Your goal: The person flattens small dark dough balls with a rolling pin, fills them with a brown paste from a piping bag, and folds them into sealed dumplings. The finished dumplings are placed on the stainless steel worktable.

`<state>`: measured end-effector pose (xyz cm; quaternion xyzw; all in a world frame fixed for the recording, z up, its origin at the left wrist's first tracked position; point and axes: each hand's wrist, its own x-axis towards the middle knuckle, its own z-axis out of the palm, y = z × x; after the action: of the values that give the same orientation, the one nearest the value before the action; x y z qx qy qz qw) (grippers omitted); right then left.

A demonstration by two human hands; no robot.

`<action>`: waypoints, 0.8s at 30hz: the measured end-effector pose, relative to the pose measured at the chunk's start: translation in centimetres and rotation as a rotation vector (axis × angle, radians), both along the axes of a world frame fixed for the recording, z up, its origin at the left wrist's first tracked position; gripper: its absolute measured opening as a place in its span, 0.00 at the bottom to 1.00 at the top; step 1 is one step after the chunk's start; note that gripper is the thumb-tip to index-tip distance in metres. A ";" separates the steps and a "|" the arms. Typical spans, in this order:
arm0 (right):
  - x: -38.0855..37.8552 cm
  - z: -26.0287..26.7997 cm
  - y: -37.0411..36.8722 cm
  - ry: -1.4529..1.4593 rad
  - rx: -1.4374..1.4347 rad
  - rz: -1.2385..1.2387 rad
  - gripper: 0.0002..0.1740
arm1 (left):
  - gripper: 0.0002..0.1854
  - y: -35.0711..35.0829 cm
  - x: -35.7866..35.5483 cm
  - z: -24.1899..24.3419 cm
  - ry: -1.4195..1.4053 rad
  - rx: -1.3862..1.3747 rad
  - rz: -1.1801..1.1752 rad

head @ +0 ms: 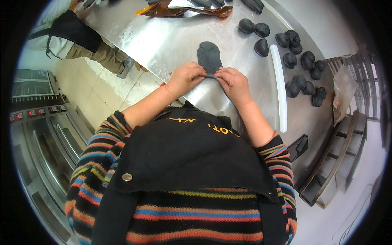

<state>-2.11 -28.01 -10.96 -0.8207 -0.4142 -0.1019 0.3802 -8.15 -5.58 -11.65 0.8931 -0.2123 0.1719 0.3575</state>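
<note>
A flattened oval of black dough point(209, 56) lies on the stainless steel table in front of me. Its near edge is pinched between the fingertips of both hands, where it forms a narrow raised or folded lip. My left hand point(189, 76) holds the left end of that edge, and my right hand point(233, 83) holds the right end. Black dough balls point(261, 47) sit to the right, some of them touching one another. Between my right hand and most of the balls lies a long white plastic rolling pin or rod point(279, 92).
Brown and silver plastic packaging point(186, 9) lies at the table's far side, with black dough rolls point(252, 5) near it. Metal baking moulds point(337, 159) and a plastic bag point(344, 92) are at the right. Another person point(82, 36) stands left, beyond the table edge; deck ovens point(46, 122) line that side.
</note>
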 end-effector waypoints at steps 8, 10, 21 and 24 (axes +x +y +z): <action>-2.9 0.5 -1.2 -0.222 -0.298 -0.027 0.17 | 0.18 0.0 -3.4 0.4 -0.139 0.325 0.019; -4.1 0.5 -1.7 -0.289 -0.439 -0.054 0.23 | 0.22 -0.4 -4.6 0.4 -0.067 0.353 0.025; -5.2 0.3 -2.6 -0.208 -0.433 -0.061 0.31 | 0.28 -0.3 -7.0 -0.4 -0.050 0.501 0.052; -5.3 0.0 -3.0 -0.180 -0.404 -0.052 0.31 | 0.28 -0.3 -7.6 -0.7 -0.049 0.456 0.063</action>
<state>-7.38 -30.97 -11.01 -0.8781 -0.4374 -0.0995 0.1668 -15.74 -5.87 -12.37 0.9525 -0.2262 0.1523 0.1358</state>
